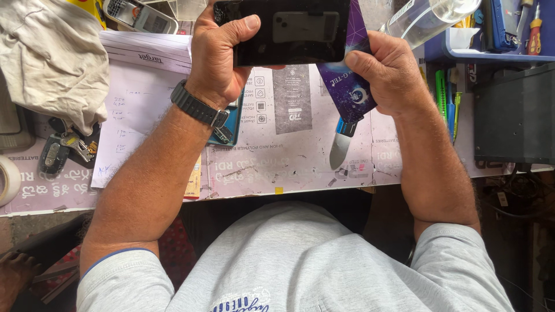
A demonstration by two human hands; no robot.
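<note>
A black smartphone is held screen-up above the workbench, near the top middle of the head view. My left hand grips its left end, thumb pressed on the glass. My right hand holds a purple card-like packet against the phone's right edge. A white-and-blue tool lies on the paper-covered bench below that packet. A black watch sits on my left wrist.
A crumpled cloth lies at the left with keys below it and a tape roll at the edge. A black box stands at the right, under a blue tray of tools. Green pens lie beside it.
</note>
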